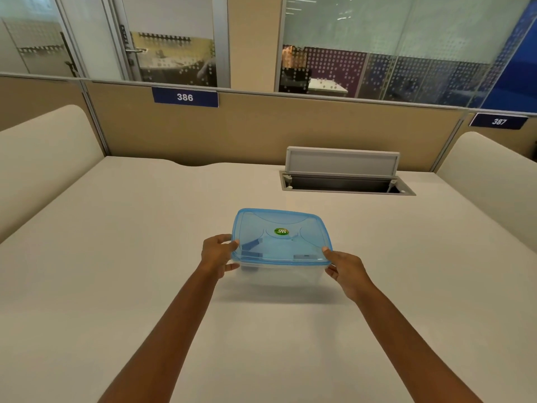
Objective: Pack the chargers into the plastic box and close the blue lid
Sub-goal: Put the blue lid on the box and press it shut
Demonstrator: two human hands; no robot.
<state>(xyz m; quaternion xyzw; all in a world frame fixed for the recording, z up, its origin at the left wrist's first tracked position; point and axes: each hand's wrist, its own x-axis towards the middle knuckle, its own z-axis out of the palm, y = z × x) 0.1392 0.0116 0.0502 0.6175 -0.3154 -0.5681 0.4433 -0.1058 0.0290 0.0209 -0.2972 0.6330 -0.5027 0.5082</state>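
Note:
A clear plastic box (pixel 280 274) stands on the white desk (pixel 116 242) in the middle of the head view. A translucent blue lid (pixel 279 237) with a green round sticker lies flat on top of it. Through the lid I make out pale shapes of chargers (pixel 252 248) inside, blurred. My left hand (pixel 218 254) grips the box's near left corner, thumb on the lid's edge and fingers on the wall. My right hand (pixel 345 271) grips the near right corner the same way.
An open cable hatch (pixel 345 184) with its grey flap raised sits at the back right of the desk. A beige partition (pixel 261 129) with number plates 386 and 387 closes the far edge. Cream side dividers stand left and right.

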